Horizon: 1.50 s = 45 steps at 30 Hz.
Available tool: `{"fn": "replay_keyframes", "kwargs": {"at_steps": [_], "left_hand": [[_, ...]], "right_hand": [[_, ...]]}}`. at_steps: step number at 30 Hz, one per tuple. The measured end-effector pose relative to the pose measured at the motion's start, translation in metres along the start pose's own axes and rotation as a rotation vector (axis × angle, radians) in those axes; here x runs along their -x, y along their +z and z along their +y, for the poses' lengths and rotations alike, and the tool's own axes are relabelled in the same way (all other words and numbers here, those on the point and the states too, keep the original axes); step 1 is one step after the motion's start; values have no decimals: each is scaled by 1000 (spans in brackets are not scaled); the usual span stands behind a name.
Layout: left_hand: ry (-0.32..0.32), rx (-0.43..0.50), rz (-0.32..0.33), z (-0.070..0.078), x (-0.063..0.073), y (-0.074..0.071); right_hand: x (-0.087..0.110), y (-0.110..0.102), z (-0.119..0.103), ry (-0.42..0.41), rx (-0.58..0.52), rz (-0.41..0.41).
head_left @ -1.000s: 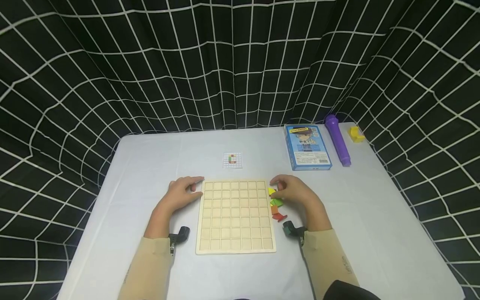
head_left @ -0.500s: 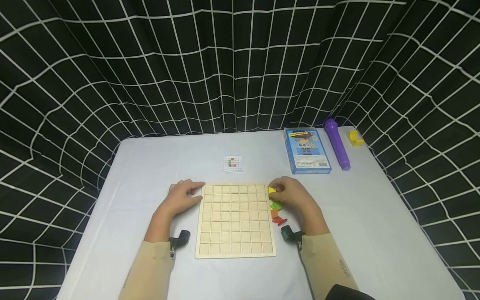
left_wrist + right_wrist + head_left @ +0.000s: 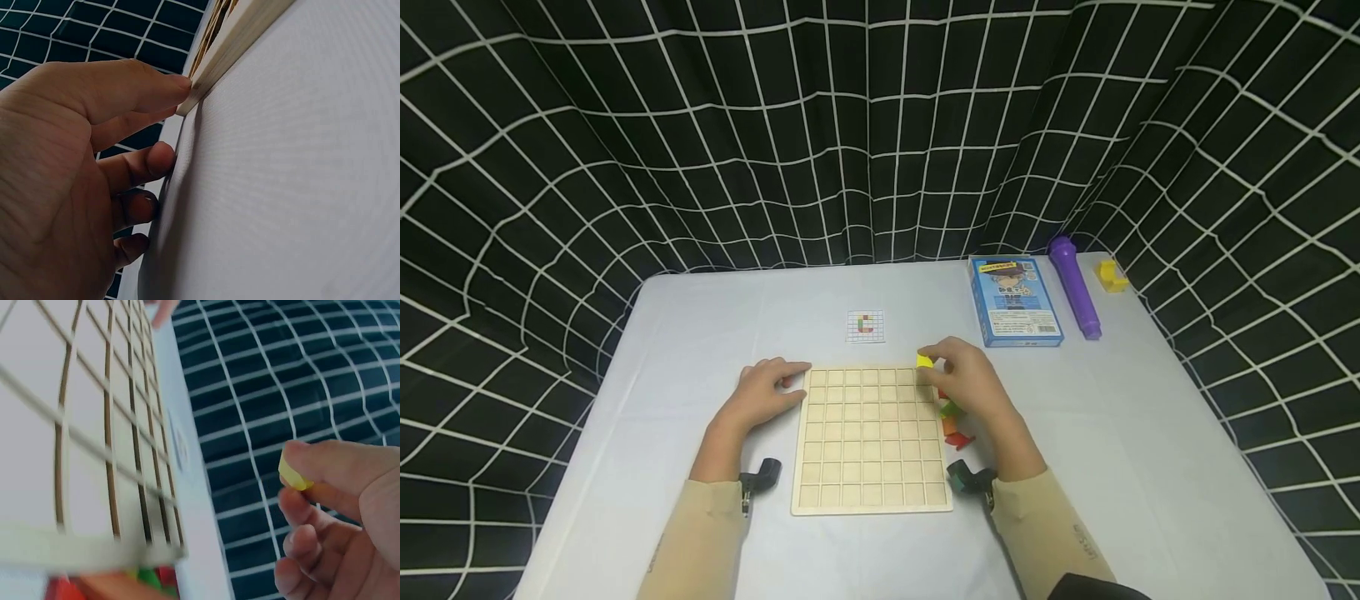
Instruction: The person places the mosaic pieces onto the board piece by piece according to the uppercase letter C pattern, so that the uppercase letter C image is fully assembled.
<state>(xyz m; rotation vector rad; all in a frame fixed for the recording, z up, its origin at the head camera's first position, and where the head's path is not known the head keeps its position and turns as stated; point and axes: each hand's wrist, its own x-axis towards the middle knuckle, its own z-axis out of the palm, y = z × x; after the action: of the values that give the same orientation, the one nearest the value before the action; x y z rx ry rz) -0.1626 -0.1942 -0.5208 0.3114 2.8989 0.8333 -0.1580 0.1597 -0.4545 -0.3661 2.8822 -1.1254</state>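
Observation:
A square wooden grid board (image 3: 871, 442) lies flat in front of me, its recessed cells bare. My left hand (image 3: 765, 396) rests at the board's far left corner, thumb and forefinger touching its edge; the left wrist view shows a fingertip on the wooden side (image 3: 219, 62). Between thumb and forefinger, my right hand (image 3: 967, 379) pinches a small yellow block (image 3: 924, 361) over the far right corner. In the right wrist view that yellow block (image 3: 292, 472) shows between the fingertips. Beside the board's right edge lie red (image 3: 958, 440), orange (image 3: 950, 426) and green (image 3: 951, 409) pieces, partly under the right hand.
A small pattern card (image 3: 865, 327) with a coloured C-like figure on a grid lies beyond the board. At the back right are a blue box (image 3: 1017, 300), a purple microphone-shaped object (image 3: 1075, 287) and a yellow block-like object (image 3: 1111, 276). Black gridded curtains (image 3: 868, 133) surround the white table.
My right hand has picked up the yellow block from beside the board and moved it left and away from me, over the far right corner. The left hand has stayed at its corner.

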Motion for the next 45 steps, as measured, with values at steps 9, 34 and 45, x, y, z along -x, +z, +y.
{"fn": "replay_keyframes", "kwargs": {"at_steps": [9,34,45], "left_hand": [[7,-1,-5,1,0,-2],[1,21,-18,2,0,-3],[9,15,-13,2,-1,-4]], "right_hand": [[3,31,-23,-32,37,12],[5,63,-22,21,249,-27],[4,45,-21,72,114,-29]]}}
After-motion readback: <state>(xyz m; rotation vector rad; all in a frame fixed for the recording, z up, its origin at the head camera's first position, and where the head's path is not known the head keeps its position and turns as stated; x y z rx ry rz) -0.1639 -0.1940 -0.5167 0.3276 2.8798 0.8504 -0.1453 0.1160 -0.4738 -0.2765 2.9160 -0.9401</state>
